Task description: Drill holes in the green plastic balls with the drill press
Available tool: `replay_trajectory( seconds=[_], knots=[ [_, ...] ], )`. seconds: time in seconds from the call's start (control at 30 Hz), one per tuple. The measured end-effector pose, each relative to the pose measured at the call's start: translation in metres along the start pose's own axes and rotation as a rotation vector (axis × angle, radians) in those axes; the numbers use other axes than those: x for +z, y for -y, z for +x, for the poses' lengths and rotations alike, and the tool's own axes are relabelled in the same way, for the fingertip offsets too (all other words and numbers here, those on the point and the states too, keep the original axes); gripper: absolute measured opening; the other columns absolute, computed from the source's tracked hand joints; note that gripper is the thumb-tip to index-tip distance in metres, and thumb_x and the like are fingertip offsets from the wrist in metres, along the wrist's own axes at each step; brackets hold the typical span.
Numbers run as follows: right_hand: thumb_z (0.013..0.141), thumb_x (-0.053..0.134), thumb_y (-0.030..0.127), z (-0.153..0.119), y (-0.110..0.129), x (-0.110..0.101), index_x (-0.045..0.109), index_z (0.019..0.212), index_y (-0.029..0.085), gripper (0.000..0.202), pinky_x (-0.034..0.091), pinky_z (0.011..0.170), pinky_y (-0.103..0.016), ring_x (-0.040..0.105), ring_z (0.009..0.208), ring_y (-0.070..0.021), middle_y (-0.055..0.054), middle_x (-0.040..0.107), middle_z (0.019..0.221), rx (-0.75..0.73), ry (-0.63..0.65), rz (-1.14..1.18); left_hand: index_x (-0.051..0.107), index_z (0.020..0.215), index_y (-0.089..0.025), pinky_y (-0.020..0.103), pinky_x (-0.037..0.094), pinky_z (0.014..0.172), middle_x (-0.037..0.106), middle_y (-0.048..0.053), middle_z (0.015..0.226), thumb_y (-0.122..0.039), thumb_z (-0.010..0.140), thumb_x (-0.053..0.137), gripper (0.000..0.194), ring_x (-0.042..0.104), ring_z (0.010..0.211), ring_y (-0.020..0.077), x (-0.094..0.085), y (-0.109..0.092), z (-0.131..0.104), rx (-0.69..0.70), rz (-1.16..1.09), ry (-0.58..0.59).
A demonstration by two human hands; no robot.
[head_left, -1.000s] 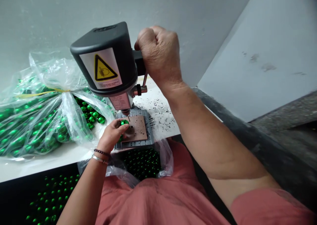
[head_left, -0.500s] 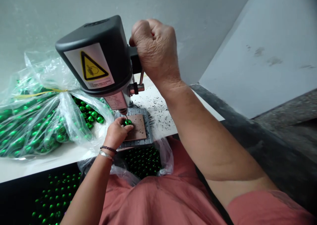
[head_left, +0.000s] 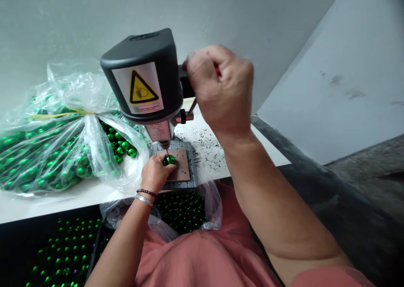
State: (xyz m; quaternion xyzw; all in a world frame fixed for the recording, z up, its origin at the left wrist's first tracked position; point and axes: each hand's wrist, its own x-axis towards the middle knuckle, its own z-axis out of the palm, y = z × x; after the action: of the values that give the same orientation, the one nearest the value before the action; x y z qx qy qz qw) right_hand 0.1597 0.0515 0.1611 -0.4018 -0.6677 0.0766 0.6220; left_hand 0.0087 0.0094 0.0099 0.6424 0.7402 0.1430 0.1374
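Observation:
A shiny green ball (head_left: 171,160) sits on a brown board (head_left: 182,171) on the base of a small bench drill press (head_left: 142,83). Finger and thumb of my left hand (head_left: 155,173) pinch the ball from its left and near sides. The thin drill bit (head_left: 167,151) comes down to the top of the ball; whether it has entered cannot be made out. My right hand (head_left: 222,89), in a fist, grips the feed lever (head_left: 192,106) at the machine's right; a bit of red shows between the fingers.
A tied clear plastic bag (head_left: 78,152) of green balls lies left on the white table (head_left: 19,211). Dark shavings (head_left: 205,139) litter the tabletop behind the base. Below the edge, an open plastic-lined container (head_left: 181,211) and a black tray (head_left: 19,249) hold more green balls.
My right hand has come lower and nearer to me, tilting the lever. My left hand still holds the ball under the bit. The whole view has shifted, so the machine appears farther right.

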Motion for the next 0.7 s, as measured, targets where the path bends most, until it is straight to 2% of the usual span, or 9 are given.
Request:
replay_trajectory(
  seconds=[0.13, 0.3, 0.47, 0.7],
  knots=[
    [0.083, 0.044, 0.03, -0.027, 0.003, -0.007, 0.063, 0.075, 0.015, 0.025, 0.037, 0.055, -0.02, 0.041, 0.052, -0.0044, 0.003, 0.052, 0.058, -0.113, -0.084, 0.022, 0.064, 0.099, -0.021, 0.028, 0.038, 0.063, 0.064, 0.009, 0.093, -0.044, 0.072, 0.057, 0.036, 0.058, 0.08, 0.0216, 0.0, -0.002, -0.003, 0.006, 0.04, 0.002],
    [0.082, 0.044, 0.022, -0.058, -0.007, -0.009, 0.063, 0.09, 0.019, 0.021, 0.045, 0.064, -0.026, 0.053, 0.062, -0.0086, 0.0, 0.064, 0.074, -0.247, -0.13, -0.119, 0.064, 0.099, -0.022, 0.026, 0.038, 0.062, 0.064, 0.008, 0.093, -0.043, 0.072, 0.057, 0.034, 0.059, 0.08, 0.0197, -0.001, -0.004, -0.005, -0.009, 0.086, 0.013],
    [0.077, 0.045, 0.015, -0.076, -0.014, -0.008, 0.065, 0.092, 0.02, 0.025, 0.043, 0.058, -0.028, 0.048, 0.058, -0.0108, -0.001, 0.06, 0.066, -0.294, -0.133, -0.216, 0.064, 0.101, -0.023, 0.026, 0.038, 0.064, 0.065, 0.007, 0.095, -0.043, 0.074, 0.055, 0.035, 0.06, 0.081, 0.0194, 0.001, -0.003, -0.005, -0.006, 0.088, 0.005],
    [0.072, 0.048, 0.01, -0.09, -0.018, -0.005, 0.065, 0.087, 0.016, 0.023, 0.04, 0.056, -0.028, 0.044, 0.057, -0.0112, 0.0, 0.052, 0.058, -0.312, -0.143, -0.19, 0.064, 0.101, -0.021, 0.029, 0.039, 0.066, 0.065, 0.009, 0.096, -0.042, 0.075, 0.053, 0.035, 0.061, 0.084, 0.023, 0.001, -0.004, -0.007, 0.01, 0.074, -0.003]
  ],
)
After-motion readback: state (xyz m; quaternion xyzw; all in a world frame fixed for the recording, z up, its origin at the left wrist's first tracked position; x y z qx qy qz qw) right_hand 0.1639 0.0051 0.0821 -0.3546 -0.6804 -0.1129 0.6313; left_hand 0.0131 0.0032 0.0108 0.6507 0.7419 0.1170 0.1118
